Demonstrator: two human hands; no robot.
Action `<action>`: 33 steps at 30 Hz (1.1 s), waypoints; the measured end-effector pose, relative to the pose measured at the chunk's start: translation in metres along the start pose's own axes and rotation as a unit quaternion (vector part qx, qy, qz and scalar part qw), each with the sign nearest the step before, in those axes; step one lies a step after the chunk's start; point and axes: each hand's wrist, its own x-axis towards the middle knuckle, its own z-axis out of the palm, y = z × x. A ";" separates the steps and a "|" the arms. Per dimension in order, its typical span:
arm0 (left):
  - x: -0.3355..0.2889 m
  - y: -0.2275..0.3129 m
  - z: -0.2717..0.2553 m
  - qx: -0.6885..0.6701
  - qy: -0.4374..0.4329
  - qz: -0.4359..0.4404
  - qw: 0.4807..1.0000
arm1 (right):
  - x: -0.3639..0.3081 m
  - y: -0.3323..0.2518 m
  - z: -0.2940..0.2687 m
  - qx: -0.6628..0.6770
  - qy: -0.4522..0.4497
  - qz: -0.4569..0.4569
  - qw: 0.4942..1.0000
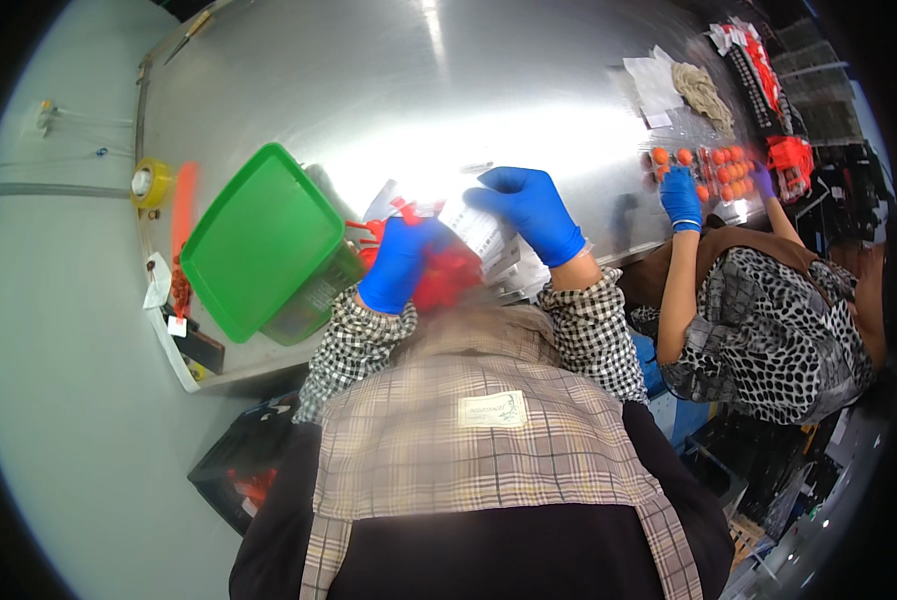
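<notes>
Both my hands wear blue gloves and work over a steel table [389, 100]. My left hand [399, 265] is closed on a red net bag [451, 277], which is blurred, just above my plaid apron. My right hand [531, 208] curls over the top of a white flat pack [477, 228] next to the red bag. The two hands are close together at the table's near edge. What lies inside the red bag is hidden.
A green plastic tray [259, 240] lies tilted on a crate at the left. A yellow tape roll [152, 183] sits at the table's left edge. At the right, a co-worker's blue-gloved hand [681, 196] rests by clear punnets of orange-red tomatoes [724, 172]. A dark crate [244, 470] stands on the floor.
</notes>
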 end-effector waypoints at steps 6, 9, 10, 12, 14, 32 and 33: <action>0.002 -0.003 0.002 -0.101 0.071 -0.024 0.992 | -0.005 0.003 0.004 0.119 0.009 0.031 0.992; -0.005 -0.008 -0.008 0.226 0.004 0.111 0.968 | -0.005 0.009 0.009 0.041 -0.011 0.001 0.999; -0.006 -0.010 -0.011 0.273 -0.007 0.143 0.951 | -0.005 0.010 0.011 0.038 0.007 -0.002 0.999; -0.001 -0.022 -0.014 0.205 0.003 0.163 0.965 | -0.005 0.012 0.014 0.032 0.043 -0.010 0.999; 0.003 -0.027 -0.016 0.163 0.033 0.190 0.968 | -0.006 0.017 0.009 0.047 0.048 -0.022 0.997; -0.005 0.007 0.010 -0.100 0.121 0.060 0.986 | -0.019 0.002 0.006 0.029 -0.010 -0.068 0.997; -0.005 0.007 0.013 -0.118 0.119 0.077 0.983 | -0.020 -0.002 0.009 0.033 -0.023 -0.062 0.997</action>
